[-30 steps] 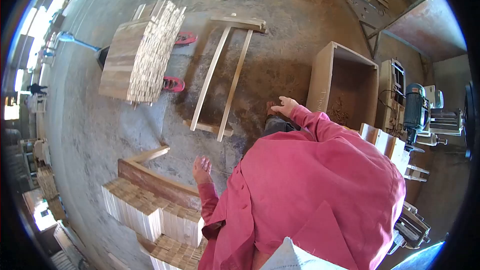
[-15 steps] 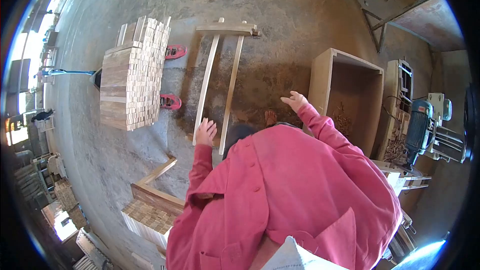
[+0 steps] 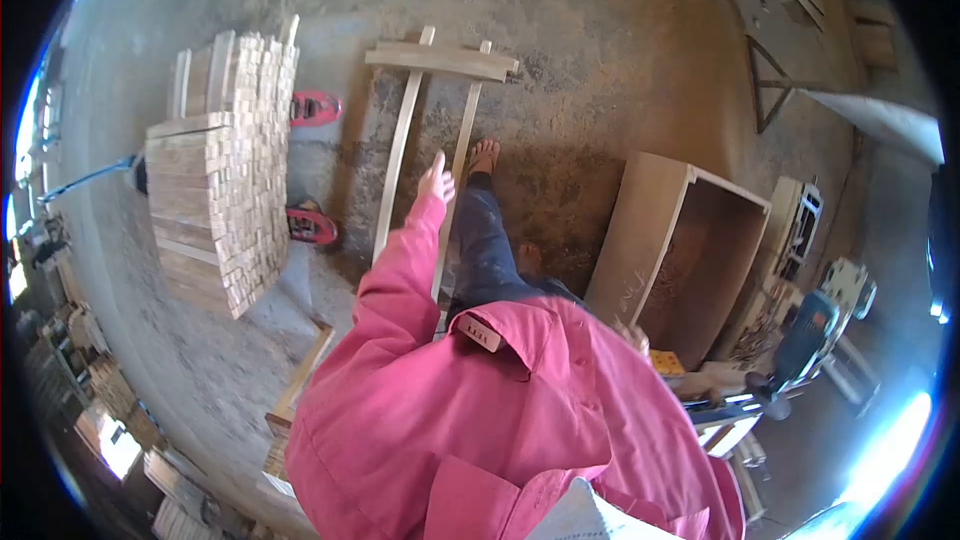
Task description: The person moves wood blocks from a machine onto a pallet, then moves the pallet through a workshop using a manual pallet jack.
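My left hand (image 3: 437, 182) reaches out over a frame of two long wooden rails (image 3: 400, 155) with a crosspiece (image 3: 440, 60) lying across their far ends. Its fingers are stretched out and hold nothing. Low beside the near side of a large wooden box (image 3: 640, 230) is my right hand (image 3: 632, 337), small and partly hidden by the pink sleeve, so its fingers do not show clearly. Close by it lies a yellow-orange object (image 3: 667, 362) whose kind I cannot make out.
A tall stack of wooden slats (image 3: 240, 170) stands at left, with red pallet-jack forks (image 3: 315, 108) sticking out. A motor (image 3: 808, 325) and machine parts are at right. My bare foot (image 3: 484, 154) is beside the right rail. More timber (image 3: 305, 375) lies lower left.
My left hand has moved forward along the rails. The right hand has dropped back towards my body, near the box. One leg has stepped forward, and the view has shifted.
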`<state>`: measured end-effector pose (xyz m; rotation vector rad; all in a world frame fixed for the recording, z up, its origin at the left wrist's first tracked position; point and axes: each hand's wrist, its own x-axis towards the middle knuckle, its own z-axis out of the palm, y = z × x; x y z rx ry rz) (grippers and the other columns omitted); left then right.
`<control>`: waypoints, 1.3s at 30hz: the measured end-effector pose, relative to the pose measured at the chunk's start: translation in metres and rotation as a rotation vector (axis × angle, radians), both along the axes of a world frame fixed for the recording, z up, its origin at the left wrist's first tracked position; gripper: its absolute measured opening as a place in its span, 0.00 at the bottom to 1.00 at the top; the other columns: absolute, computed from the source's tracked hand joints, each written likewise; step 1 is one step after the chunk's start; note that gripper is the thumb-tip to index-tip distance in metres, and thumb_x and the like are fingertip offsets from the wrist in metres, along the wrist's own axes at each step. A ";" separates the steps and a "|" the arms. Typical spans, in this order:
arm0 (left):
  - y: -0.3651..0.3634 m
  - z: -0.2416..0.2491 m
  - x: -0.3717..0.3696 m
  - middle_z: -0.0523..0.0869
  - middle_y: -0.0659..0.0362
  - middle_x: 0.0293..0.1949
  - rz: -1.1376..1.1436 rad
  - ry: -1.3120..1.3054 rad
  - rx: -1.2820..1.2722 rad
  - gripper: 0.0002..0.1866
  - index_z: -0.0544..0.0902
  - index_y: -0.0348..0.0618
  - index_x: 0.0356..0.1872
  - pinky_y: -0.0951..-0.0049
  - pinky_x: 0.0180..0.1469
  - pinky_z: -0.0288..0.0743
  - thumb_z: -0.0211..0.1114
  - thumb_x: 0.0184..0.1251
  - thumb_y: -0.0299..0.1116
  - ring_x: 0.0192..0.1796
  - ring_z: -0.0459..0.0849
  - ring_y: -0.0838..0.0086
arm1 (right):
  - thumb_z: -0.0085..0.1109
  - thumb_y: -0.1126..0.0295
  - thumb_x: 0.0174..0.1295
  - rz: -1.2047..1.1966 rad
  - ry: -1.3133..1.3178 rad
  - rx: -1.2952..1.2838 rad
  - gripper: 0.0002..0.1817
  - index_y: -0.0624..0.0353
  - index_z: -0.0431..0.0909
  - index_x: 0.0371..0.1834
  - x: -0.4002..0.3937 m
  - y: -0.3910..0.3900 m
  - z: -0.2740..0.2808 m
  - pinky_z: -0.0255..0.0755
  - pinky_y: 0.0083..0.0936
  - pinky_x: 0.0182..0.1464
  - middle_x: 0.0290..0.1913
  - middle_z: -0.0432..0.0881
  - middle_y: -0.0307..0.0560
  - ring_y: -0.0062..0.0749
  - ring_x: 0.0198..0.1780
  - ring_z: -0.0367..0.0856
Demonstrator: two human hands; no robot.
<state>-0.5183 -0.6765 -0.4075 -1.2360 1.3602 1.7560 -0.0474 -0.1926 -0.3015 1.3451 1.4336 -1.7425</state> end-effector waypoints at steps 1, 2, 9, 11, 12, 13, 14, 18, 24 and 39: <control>0.001 -0.026 -0.029 0.70 0.42 0.71 0.017 0.014 0.012 0.55 0.58 0.50 0.78 0.48 0.67 0.70 0.68 0.57 0.71 0.69 0.74 0.49 | 0.62 0.47 0.66 0.504 -0.044 0.409 0.26 0.52 0.81 0.60 0.023 -0.002 -0.003 0.76 0.41 0.54 0.53 0.85 0.60 0.52 0.56 0.83; 0.007 -0.049 -0.059 0.70 0.42 0.72 0.048 0.025 0.032 0.55 0.58 0.50 0.78 0.47 0.67 0.70 0.68 0.57 0.72 0.70 0.73 0.49 | 0.62 0.49 0.67 0.723 -0.179 0.527 0.24 0.53 0.82 0.58 -0.002 -0.031 0.036 0.77 0.39 0.53 0.52 0.85 0.57 0.51 0.54 0.83; 0.019 -0.199 -0.215 0.60 0.42 0.77 0.219 0.026 0.034 0.58 0.51 0.54 0.82 0.47 0.72 0.65 0.63 0.58 0.75 0.77 0.62 0.50 | 0.62 0.53 0.69 0.477 -0.515 0.149 0.21 0.57 0.81 0.55 -0.081 -0.076 0.109 0.75 0.31 0.43 0.39 0.84 0.47 0.29 0.39 0.83; 0.020 -0.222 -0.240 0.50 0.41 0.80 0.288 0.150 0.059 0.61 0.45 0.54 0.83 0.44 0.75 0.56 0.63 0.57 0.76 0.80 0.53 0.49 | 0.62 0.54 0.69 0.238 -0.670 0.096 0.22 0.58 0.79 0.57 -0.091 -0.087 0.112 0.75 0.32 0.44 0.41 0.84 0.48 0.31 0.41 0.82; 0.018 -0.246 -0.250 0.48 0.41 0.80 0.330 0.157 0.074 0.63 0.43 0.54 0.83 0.44 0.76 0.55 0.64 0.56 0.76 0.80 0.52 0.49 | 0.63 0.54 0.69 0.155 -0.724 0.088 0.22 0.58 0.79 0.58 -0.097 -0.093 0.110 0.75 0.33 0.45 0.42 0.84 0.48 0.31 0.42 0.82; 0.015 -0.271 -0.262 0.46 0.41 0.80 0.371 0.172 0.092 0.65 0.40 0.53 0.83 0.44 0.76 0.53 0.65 0.54 0.77 0.81 0.51 0.48 | 0.63 0.54 0.69 0.086 -0.766 0.075 0.23 0.58 0.78 0.58 -0.101 -0.099 0.103 0.75 0.33 0.46 0.43 0.83 0.49 0.32 0.43 0.82; 0.014 -0.290 -0.271 0.44 0.41 0.81 0.399 0.185 0.099 0.68 0.37 0.52 0.82 0.41 0.76 0.51 0.66 0.52 0.77 0.82 0.47 0.49 | 0.63 0.54 0.68 0.044 -0.804 0.075 0.24 0.59 0.78 0.59 -0.108 -0.103 0.098 0.75 0.34 0.47 0.43 0.83 0.49 0.33 0.44 0.82; 0.010 -0.339 -0.300 0.46 0.47 0.81 0.448 0.266 0.144 0.65 0.46 0.52 0.82 0.39 0.78 0.39 0.68 0.51 0.75 0.82 0.47 0.54 | 0.64 0.54 0.68 -0.079 -0.906 0.041 0.27 0.60 0.75 0.62 -0.115 -0.118 0.077 0.75 0.36 0.51 0.47 0.83 0.51 0.35 0.47 0.82; 0.002 -0.368 -0.306 0.60 0.51 0.76 0.508 0.321 0.241 0.54 0.60 0.53 0.77 0.41 0.77 0.47 0.73 0.54 0.66 0.77 0.57 0.56 | 0.66 0.55 0.66 -0.171 -0.919 0.003 0.31 0.62 0.71 0.67 -0.115 -0.136 0.065 0.75 0.39 0.56 0.52 0.82 0.53 0.39 0.53 0.82; 0.041 -0.110 -0.085 0.81 0.60 0.55 0.307 0.063 0.219 0.31 0.76 0.52 0.63 0.59 0.57 0.76 0.75 0.62 0.50 0.57 0.80 0.67 | 0.68 0.52 0.66 -0.006 -0.183 0.180 0.38 0.69 0.68 0.71 -0.104 -0.148 0.055 0.77 0.27 0.51 0.53 0.84 0.50 0.30 0.52 0.82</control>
